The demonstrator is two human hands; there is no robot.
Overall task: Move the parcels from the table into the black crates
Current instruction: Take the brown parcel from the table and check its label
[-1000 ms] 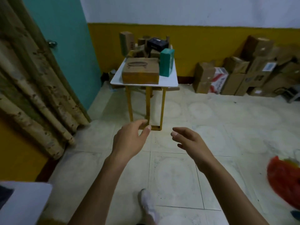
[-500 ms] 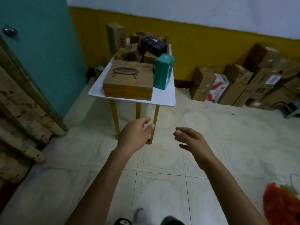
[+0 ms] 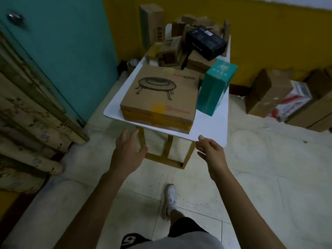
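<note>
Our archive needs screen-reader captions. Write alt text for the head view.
The left hand and right hand, both open and empty, reach toward a large flat cardboard box at the near edge of a small white table piled with parcels; a teal box stands beside it.

A flat cardboard parcel (image 3: 159,97) lies at the near edge of the table (image 3: 210,131) — a teal box (image 3: 215,87) stands upright at its right. Behind, small brown cartons (image 3: 170,53) are heaped, a black box (image 3: 204,42) tilted on top.
</note>
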